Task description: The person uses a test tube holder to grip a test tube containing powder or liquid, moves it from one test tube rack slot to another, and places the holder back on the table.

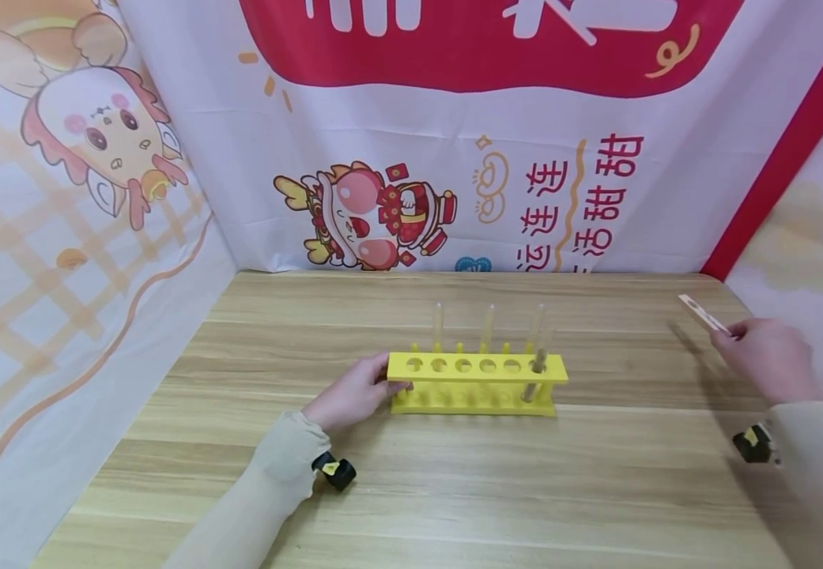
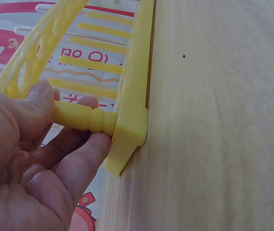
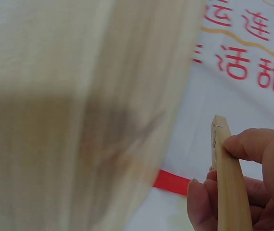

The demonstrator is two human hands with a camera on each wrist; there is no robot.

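A yellow test tube rack stands on the table, its post gripped by my left hand at the left end. In the rightmost hole a clear test tube leans slightly; its contents, if any, are hard to make out. Clear tubes, such as one test tube, rise along the rack's back row, rounded ends up. Off to the right, my right hand holds a wooden test tube holder above the table, thumb pressed against its side. The holder's tip points away to the left, with no tube in it.
The wood-grain table meets a printed cloth backdrop at its back edge. More cloth hangs along both sides, with a red band at the right corner. Black wrist cameras, including one camera, sit on both wrists.
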